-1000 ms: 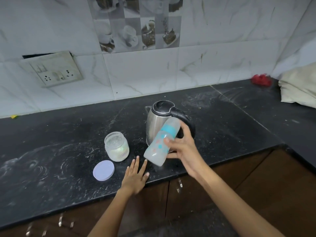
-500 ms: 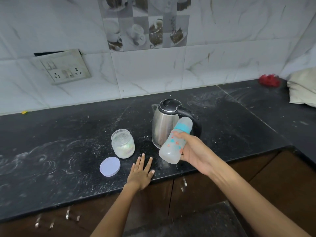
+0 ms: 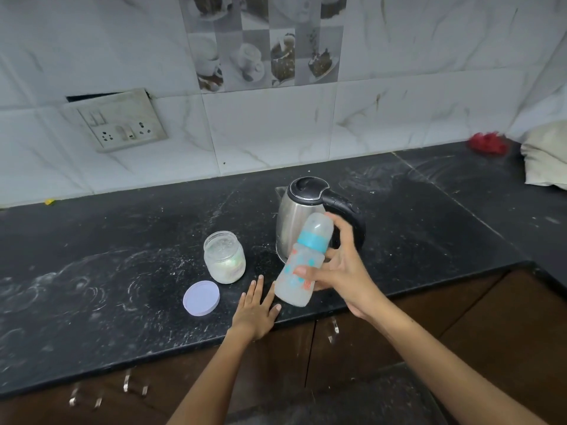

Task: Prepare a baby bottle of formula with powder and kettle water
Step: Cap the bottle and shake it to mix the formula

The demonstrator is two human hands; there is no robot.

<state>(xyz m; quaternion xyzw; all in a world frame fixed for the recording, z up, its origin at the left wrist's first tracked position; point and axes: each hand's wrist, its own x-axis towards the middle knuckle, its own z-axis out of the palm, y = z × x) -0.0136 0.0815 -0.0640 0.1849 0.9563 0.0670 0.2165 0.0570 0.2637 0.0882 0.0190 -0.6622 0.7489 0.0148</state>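
My right hand (image 3: 339, 271) grips a capped baby bottle (image 3: 302, 262) with a blue collar and a cloudy white fill, tilted in the air in front of the steel kettle (image 3: 296, 216). The kettle stands on the black counter (image 3: 122, 271) with its black lid closed and its handle to the right. My left hand (image 3: 256, 311) lies flat on the counter's front edge, fingers spread, holding nothing. Left of the kettle stands an open glass jar of white powder (image 3: 224, 257). Its lilac lid (image 3: 201, 297) lies flat on the counter in front of it.
White powder streaks dust the counter. A socket plate (image 3: 118, 122) hangs on the tiled wall at the back left. A red cloth (image 3: 487, 143) and a cream bag (image 3: 546, 157) sit at the far right. Brown cabinet doors (image 3: 352, 342) run below the counter edge.
The bottle in my right hand has swung between a lower and a higher, more tilted position. My left hand has stayed flat on the counter edge.
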